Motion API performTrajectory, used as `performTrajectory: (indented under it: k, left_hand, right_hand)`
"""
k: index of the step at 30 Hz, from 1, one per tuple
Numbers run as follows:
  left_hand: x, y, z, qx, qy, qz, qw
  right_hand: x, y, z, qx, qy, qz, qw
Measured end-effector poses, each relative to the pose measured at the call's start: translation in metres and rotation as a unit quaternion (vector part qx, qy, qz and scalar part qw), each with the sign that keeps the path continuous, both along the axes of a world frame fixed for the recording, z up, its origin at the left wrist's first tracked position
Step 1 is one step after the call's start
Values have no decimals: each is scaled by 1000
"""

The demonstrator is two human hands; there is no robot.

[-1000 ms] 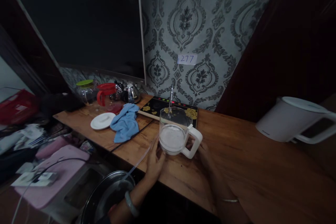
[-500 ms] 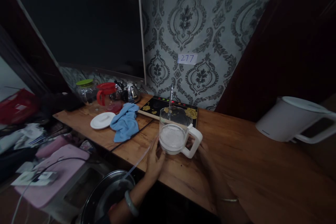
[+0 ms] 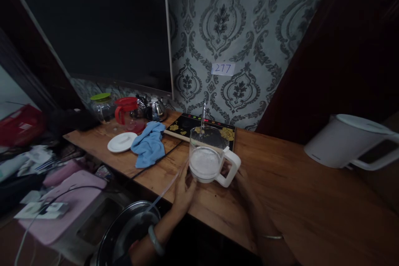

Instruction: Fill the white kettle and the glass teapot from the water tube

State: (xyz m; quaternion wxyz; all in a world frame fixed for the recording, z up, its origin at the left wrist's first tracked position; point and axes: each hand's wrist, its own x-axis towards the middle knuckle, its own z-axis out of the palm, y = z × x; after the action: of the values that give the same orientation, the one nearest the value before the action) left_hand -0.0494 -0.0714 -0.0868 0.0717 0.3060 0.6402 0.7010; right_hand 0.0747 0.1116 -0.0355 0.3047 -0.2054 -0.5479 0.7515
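Note:
A clear glass jug (image 3: 205, 164) with a white handle (image 3: 230, 169) is in front of the black tea stove (image 3: 183, 126), tilted toward me. Cloudy, bubbly water shows inside it. A thin spout or stream of water (image 3: 203, 116) rises above the jug's rim from the stove side. My left hand (image 3: 184, 191) grips the jug's lower left side, thumb near its base. Behind the handle, my right hand (image 3: 245, 185) holds the jug's right side; its fingers are partly hidden by the handle.
A blue cloth (image 3: 149, 145), a white lid (image 3: 122, 142), a red-lidded jug (image 3: 129, 114), a green-lidded glass jug (image 3: 102, 108) and a steel kettle (image 3: 156, 110) stand left. At right is a white kettle (image 3: 346, 141). A tube (image 3: 163, 191) runs into a pot (image 3: 137, 208) below the wooden counter (image 3: 299, 199).

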Motion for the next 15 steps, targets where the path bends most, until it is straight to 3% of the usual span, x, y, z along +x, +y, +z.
performTrajectory:
  k: [15]
  left_hand:
    - [2,-1,9,0,14,-13,1000]
  right_hand:
    - [1,7,-11,40,-27,14,999]
